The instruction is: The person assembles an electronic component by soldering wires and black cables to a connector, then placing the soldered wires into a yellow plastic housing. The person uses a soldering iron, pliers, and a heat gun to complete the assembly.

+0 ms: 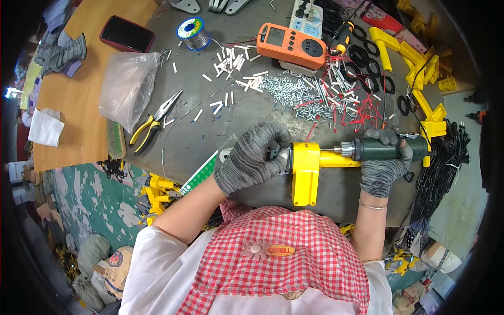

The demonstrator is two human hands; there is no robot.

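My right hand [386, 170], in a grey knitted glove with bare fingertips, is wrapped round a dark green electric screwdriver [388, 149] lying level. The screwdriver's silver chuck points left, and its thin bit reaches the yellow plastic housing [305, 181]. This housing has a block-shaped body and an arm extending right beneath the chuck. My gloved left hand [254, 157] is closed at the housing's left side, thumb and fingers pinching it around a small dark piece. The fingers partly hide that piece, and the bit's tip is out of sight.
Beyond my hands lie loose screws [315, 105], nuts [286, 86] and white sleeves [231, 60]. An orange meter [291, 46], solder spool [193, 34] and yellow-handled pliers [155, 123] stand farther back and left. Black rings [359, 55], yellow parts [420, 63] and black cables [438, 173] crowd the right.
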